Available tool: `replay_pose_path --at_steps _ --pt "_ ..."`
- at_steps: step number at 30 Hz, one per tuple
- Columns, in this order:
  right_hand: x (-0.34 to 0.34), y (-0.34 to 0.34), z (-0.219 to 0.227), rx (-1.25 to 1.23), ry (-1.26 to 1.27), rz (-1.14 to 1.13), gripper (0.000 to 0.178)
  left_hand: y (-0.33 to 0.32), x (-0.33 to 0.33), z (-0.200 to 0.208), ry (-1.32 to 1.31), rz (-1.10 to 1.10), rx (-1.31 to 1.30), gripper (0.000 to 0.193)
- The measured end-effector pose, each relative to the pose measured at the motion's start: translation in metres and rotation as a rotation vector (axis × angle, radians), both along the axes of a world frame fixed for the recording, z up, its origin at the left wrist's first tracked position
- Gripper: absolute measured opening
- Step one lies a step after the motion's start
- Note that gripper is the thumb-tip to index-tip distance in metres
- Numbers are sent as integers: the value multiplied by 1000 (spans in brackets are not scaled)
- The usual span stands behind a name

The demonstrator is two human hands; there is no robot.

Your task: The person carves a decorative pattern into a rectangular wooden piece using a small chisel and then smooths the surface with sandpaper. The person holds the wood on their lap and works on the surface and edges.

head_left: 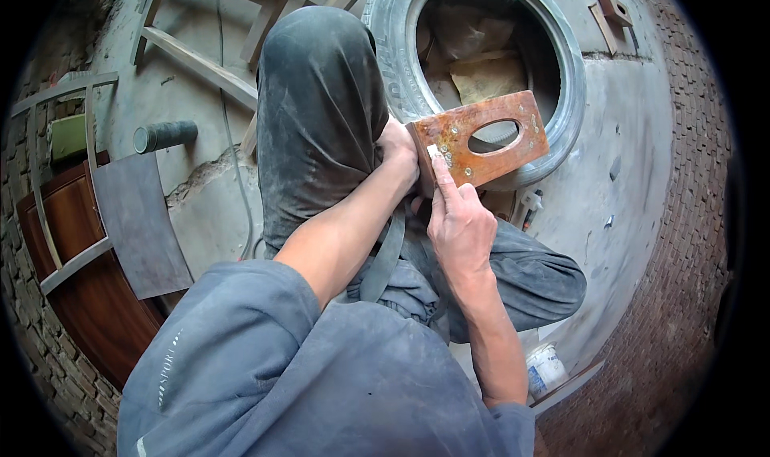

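Block [459, 159] is sitting centre, overlapping the tyre's [571, 64] near rim in view. Left hand [399, 147] is meeting its left end, likely for steadying; fingers are hiding behind, grip can't tell. Right hand [463, 223] is extending its index onto a white bit [434, 151] against the face, probably for control; other fingers are curling, hold on it unclear.

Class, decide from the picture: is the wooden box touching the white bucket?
Apart. The head view shows it: the wooden box sits beyond the bent right leg, and the white bucket is on the near side.
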State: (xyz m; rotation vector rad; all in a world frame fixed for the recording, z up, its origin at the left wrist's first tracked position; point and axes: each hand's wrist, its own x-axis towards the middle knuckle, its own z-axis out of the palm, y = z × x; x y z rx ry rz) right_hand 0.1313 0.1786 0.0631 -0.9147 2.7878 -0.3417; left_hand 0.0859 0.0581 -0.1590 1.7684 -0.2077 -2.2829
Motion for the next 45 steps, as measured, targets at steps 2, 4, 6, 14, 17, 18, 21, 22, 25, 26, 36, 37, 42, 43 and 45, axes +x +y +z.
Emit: replay_pose_path --at_steps 2,4,6,14,17,18,21,22,25,26,36,37,42,43,45 --pt "-1 3 -3 -12 18 -4 63 9 -8 8 -31 73 3 43" --pt "1 0 -4 -6 36 -10 64 12 -10 11 -75 100 -20 45" --pt "-3 -4 -7 -24 61 0 64 12 -9 10 -131 79 -66 48" --pt "-1 -7 3 10 2 -13 60 9 -9 33 -168 58 -129 53" --pt "-6 -12 -4 2 11 -18 57 6 -9 43 -176 62 -130 54" --pt "-4 -13 -1 -1 -3 -31 55 6 -9 42 -188 58 -149 54" --pt "0 -9 2 11 -14 -36 54 9 -10 29 -218 45 -204 55" --pt "1 -9 2 18 -17 -30 54 10 -6 11 -192 4 -218 58" --pt "-9 -20 -8 17 29 -26 56 8 3 -18 -122 -51 -216 64" --pt "-7 -15 -7 15 23 -49 55 11 -2 9 -97 -41 -169 63" --pt "-1 -13 -2 26 -19 -82 50 11 -4 -12 -139 13 -240 52" --pt "2 -11 0 35 -35 -89 50 11 -4 -9 -147 9 -240 52" --pt "-8 -17 -5 2 15 -81 48 14 -4 -4 -172 -18 -243 51" --pt "-10 -19 -7 7 22 -71 48 13 -3 -12 -181 -18 -261 50" --pt "0 -12 -3 28 -3 -47 54 10 -2 -39 -202 -25 -328 50"
